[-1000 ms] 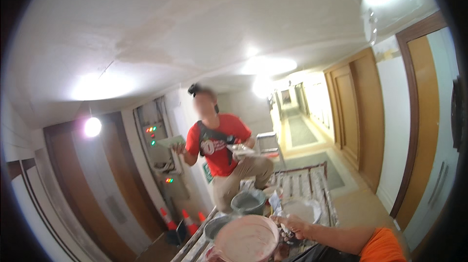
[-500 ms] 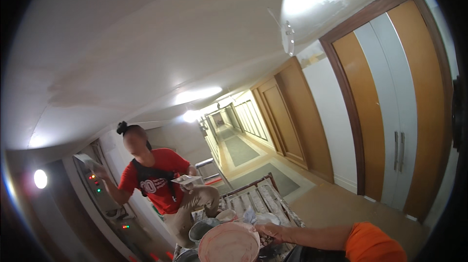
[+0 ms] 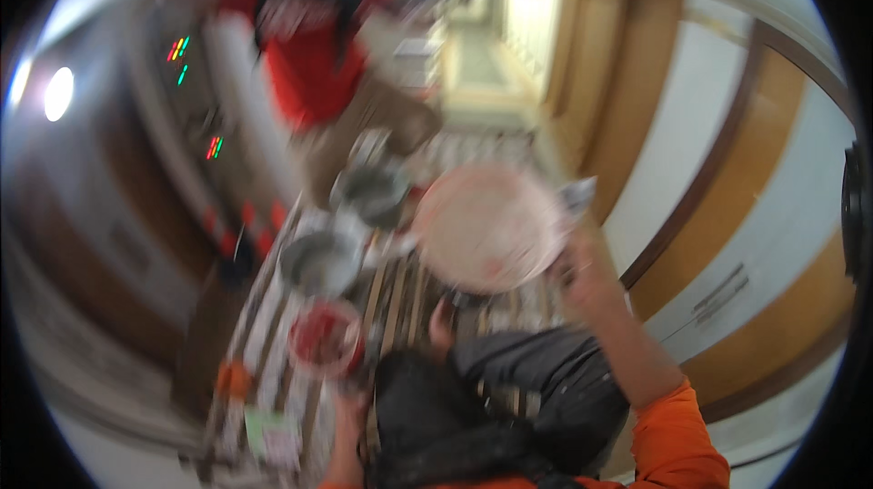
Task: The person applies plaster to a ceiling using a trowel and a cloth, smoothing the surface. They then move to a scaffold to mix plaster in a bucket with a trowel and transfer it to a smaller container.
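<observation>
A wide, pinkish round tub [image 3: 489, 227] is raised in front of me, its pale, smeared round face toward me. My right hand [image 3: 582, 275] is closed on its right edge. Beside that hand a whitish, crumpled-looking thing [image 3: 578, 195] sticks up, too blurred to name. My left hand [image 3: 350, 407] is low at the left, just below a small red tub [image 3: 326, 340] with pale residue inside; motion blur hides whether its fingers touch it. Two grey tubs, a nearer one [image 3: 321, 263] and a farther one [image 3: 371, 196], stand left of the pinkish tub.
I sit on a slatted, paint-spattered platform [image 3: 391, 307], legs in dark trousers [image 3: 536, 362]. A co-worker in a red shirt [image 3: 314, 43] is close ahead at the left. An orange thing [image 3: 235, 380] and a green-and-white packet [image 3: 271, 437] lie at left. Wooden doors [image 3: 627, 89] line the right.
My view has tipped down toward the platform, bringing my legs, left hand and the red tub into sight. My right hand still holds the pinkish tub.
</observation>
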Tool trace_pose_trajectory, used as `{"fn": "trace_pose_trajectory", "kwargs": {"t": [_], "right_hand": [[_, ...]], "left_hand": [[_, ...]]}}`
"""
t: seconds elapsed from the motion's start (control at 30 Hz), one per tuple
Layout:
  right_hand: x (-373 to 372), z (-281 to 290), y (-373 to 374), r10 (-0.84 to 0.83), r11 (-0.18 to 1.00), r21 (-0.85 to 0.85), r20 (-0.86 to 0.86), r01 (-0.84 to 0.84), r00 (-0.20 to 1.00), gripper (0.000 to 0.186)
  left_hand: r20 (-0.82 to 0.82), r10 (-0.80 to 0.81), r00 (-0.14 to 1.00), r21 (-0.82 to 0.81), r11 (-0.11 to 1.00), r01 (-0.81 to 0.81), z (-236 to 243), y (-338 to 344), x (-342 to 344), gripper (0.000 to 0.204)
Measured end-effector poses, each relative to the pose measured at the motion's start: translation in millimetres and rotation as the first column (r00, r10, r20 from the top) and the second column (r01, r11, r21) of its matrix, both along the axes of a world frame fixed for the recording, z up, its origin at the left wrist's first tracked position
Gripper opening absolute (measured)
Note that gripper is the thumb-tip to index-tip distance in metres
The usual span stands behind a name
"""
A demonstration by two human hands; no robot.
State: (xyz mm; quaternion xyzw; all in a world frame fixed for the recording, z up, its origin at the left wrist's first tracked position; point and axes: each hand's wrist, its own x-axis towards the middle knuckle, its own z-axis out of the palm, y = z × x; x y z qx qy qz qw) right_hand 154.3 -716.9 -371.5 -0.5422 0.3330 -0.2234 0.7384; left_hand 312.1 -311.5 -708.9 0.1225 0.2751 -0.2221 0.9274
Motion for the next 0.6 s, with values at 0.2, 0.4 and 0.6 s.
{"fn": "trace_pose_trajectory", "kwargs": {"t": [0.2, 0.4, 0.6], "right_hand": [[3, -8, -17, -0.021, 0.995, 0.097, 0.195, 0.001, 0.981, 0.024], [-9, -8, -16, -0.004, 0.998, 0.069, 0.125, -0.005, 0.992, 0.021], [-13, -7, -18, -0.018, 0.998, 0.066, 0.111, 0.011, 0.994, 0.026]], "left_hand": [[-0.231, 0.146, 0.962, 0.098, 0.987, -0.126, 24, 27, -4, 0.056], [-0.286, 0.316, 0.905, 0.467, 0.870, -0.156, 76, 88, 3, 0.065], [0.124, -0.042, 0.991, 0.829, 0.554, -0.080, 97, 115, 20, 0.064]]}}
